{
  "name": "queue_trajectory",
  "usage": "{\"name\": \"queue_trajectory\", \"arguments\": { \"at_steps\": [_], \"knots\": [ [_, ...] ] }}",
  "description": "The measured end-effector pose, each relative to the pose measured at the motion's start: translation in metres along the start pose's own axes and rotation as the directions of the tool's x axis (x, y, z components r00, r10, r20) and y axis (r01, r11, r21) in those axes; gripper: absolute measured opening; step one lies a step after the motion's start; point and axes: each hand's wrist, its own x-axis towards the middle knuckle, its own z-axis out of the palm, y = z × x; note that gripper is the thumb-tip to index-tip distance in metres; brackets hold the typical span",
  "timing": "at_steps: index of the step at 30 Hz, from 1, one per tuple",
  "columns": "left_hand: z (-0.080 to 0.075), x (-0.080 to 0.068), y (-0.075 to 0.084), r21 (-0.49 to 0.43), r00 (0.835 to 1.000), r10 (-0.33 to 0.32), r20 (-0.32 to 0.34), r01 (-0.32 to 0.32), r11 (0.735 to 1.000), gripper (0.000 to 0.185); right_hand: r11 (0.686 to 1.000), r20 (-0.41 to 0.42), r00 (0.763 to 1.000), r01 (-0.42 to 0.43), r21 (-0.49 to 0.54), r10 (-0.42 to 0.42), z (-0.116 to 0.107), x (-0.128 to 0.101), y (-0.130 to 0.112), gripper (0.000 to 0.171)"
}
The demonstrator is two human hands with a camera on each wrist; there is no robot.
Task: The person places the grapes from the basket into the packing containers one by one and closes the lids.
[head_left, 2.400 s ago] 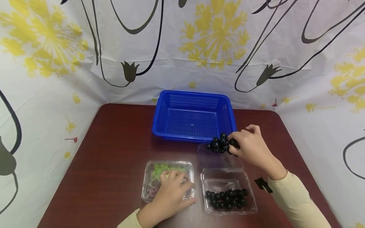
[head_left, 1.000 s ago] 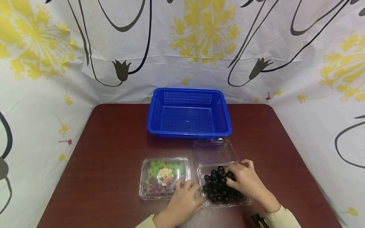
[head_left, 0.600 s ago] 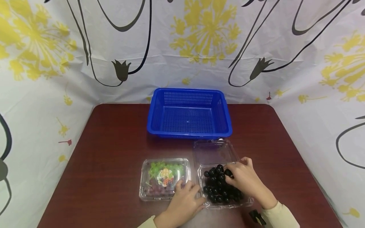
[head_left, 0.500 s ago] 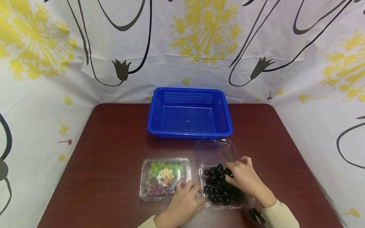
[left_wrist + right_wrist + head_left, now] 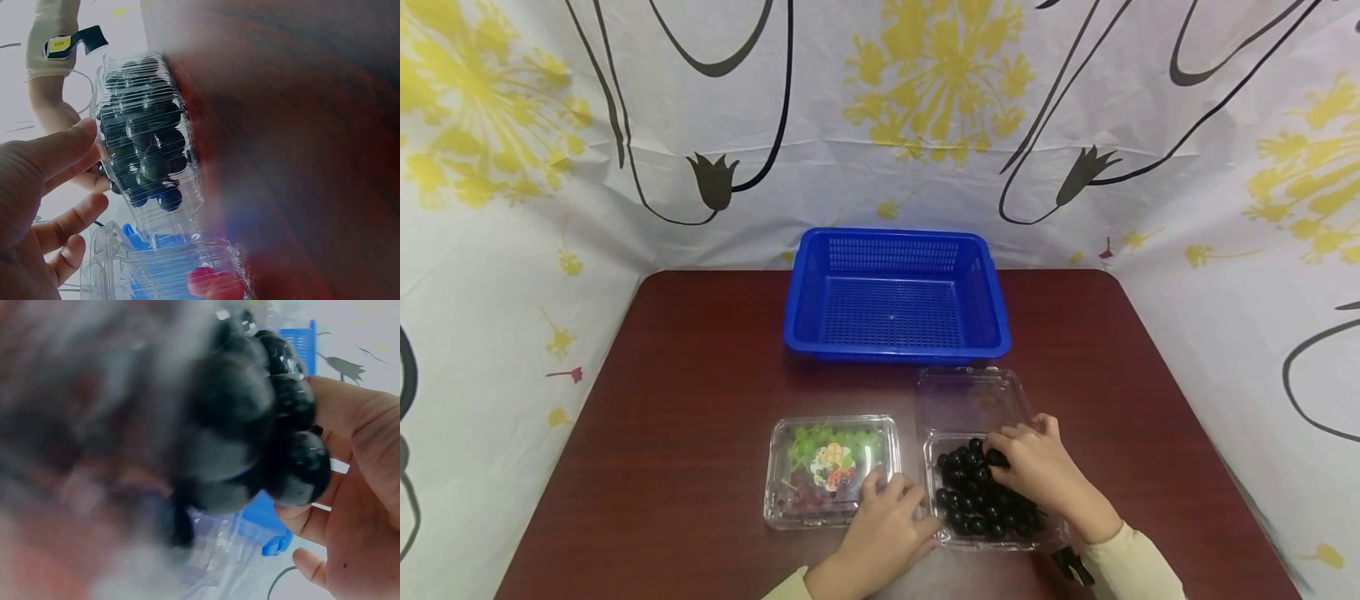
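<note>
My right hand (image 5: 1037, 471) pinches the upper end of a bunch of black grapes (image 5: 973, 496), which fills the open clear clamshell box (image 5: 931, 533) at front right. Close up in the right wrist view, the dark grapes (image 5: 297, 469) lie against my fingers. My left hand (image 5: 883, 529) reaches between the two boxes with its fingers loosely bent. Its thumb is right at the rim of the black-grape box (image 5: 144, 225) in the left wrist view. The fingertips lie at the near right corner of a closed clamshell box (image 5: 775, 492) holding green and reddish grapes.
A blue perforated basket (image 5: 891, 354) stands at the back of the dark red table (image 5: 700, 375). The open box's clear lid (image 5: 973, 400) lies folded back, close to the basket's front. A patterned white cloth (image 5: 850, 183) encloses the back and sides.
My right hand has lowered the black grape bunch from above the folded-back lid into the open box. My left hand has moved right, off the closed box's top. Lately both hands barely move.
</note>
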Motion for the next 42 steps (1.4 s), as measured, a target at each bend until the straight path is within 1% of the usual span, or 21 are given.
{"name": "queue_trajectory", "arguments": {
  "at_steps": [3,9,14,22,25,30,32,34,38,40,42],
  "knots": [
    [0.0,0.0,0.0,0.001,1.0,0.0,0.004,0.0,1.0,0.029,1.0,0.001,1.0,-0.006,-0.024,0.006,0.003,-0.002,0.0,0.021],
    [0.0,0.0,0.0,-0.013,1.0,-0.004,-0.008,0.004,1.0,0.028,0.999,-0.012,1.0,-0.013,-0.041,0.013,0.006,-0.002,0.0,0.022],
    [0.001,0.0,0.0,-0.013,1.0,-0.007,0.003,0.007,1.0,0.027,0.997,-0.021,1.0,-0.01,-0.074,0.008,0.008,-0.001,-0.001,0.023],
    [0.001,0.002,-0.001,-0.021,1.0,-0.014,0.005,0.014,1.0,0.026,0.993,-0.015,1.0,-0.008,-0.12,0.007,0.01,0.002,-0.003,0.018],
    [0.0,0.003,-0.001,-0.01,1.0,-0.017,0.007,0.017,1.0,0.026,0.993,-0.019,1.0,-0.017,-0.113,0.015,0.011,0.003,-0.004,0.017],
    [-0.001,0.003,-0.001,-0.008,1.0,-0.014,0.018,0.014,1.0,0.026,0.994,-0.02,1.0,-0.025,-0.103,0.023,0.017,0.001,-0.003,0.022],
    [-0.001,0.002,-0.001,-0.013,1.0,-0.012,0.014,0.012,1.0,0.026,0.995,-0.045,0.999,-0.014,-0.101,0.009,0.021,-0.001,-0.002,0.027],
    [-0.001,0.001,0.0,-0.014,1.0,-0.009,0.008,0.009,1.0,0.026,0.995,-0.089,0.996,0.006,-0.095,-0.015,0.023,-0.002,0.0,0.031],
    [-0.001,0.001,0.0,-0.016,1.0,-0.01,0.005,0.01,1.0,0.027,0.999,-0.179,0.983,0.037,-0.031,-0.042,0.022,-0.004,0.002,0.04],
    [-0.001,0.001,0.0,-0.016,1.0,-0.011,0.012,0.011,1.0,0.027,0.999,-0.189,0.981,0.033,0.013,-0.03,0.017,-0.005,0.003,0.041],
    [-0.002,0.001,0.0,-0.017,1.0,-0.011,0.02,0.011,1.0,0.027,0.999,-0.166,0.986,0.012,0.038,-0.005,0.01,-0.009,0.003,0.04]
  ]
}}
